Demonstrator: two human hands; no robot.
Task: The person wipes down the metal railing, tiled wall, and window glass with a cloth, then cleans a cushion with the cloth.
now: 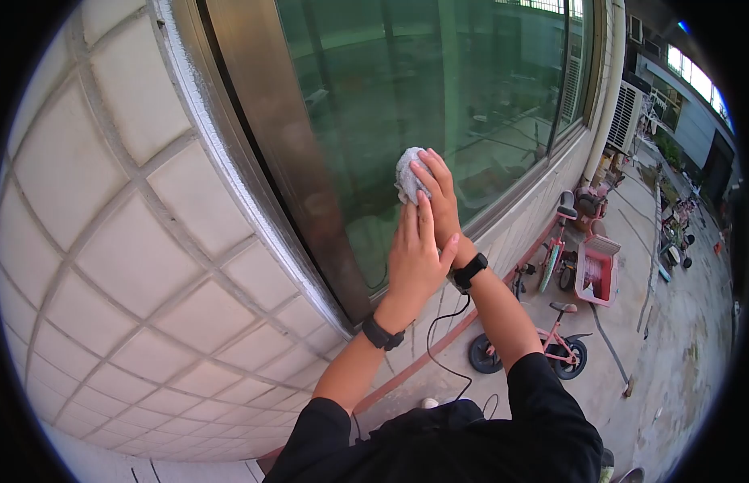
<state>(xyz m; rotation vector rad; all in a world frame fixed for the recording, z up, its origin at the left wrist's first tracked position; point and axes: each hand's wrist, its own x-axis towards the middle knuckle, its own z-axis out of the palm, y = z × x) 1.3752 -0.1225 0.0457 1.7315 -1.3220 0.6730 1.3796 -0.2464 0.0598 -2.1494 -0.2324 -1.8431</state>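
A crumpled light-grey cloth (410,172) is pressed against the green-tinted window glass (366,97). My right hand (444,195) lies over the right side of the cloth, its fingers curved onto it and holding it to the pane. Just below and to the left, my left hand (416,251) has its fingers stretched out, the tips reaching the cloth's lower edge and the side of my right hand. Part of the cloth is hidden under the right fingers. Each wrist wears a black band, and a thin black cable (430,338) hangs from near the right one.
A brown metal frame (266,105) borders the window, beside a white tiled wall (125,249). At right below stand a small pink bike (555,338), a pink crate (597,270) and another child's bike (554,249) on concrete. An air-conditioner unit (624,117) hangs farther along.
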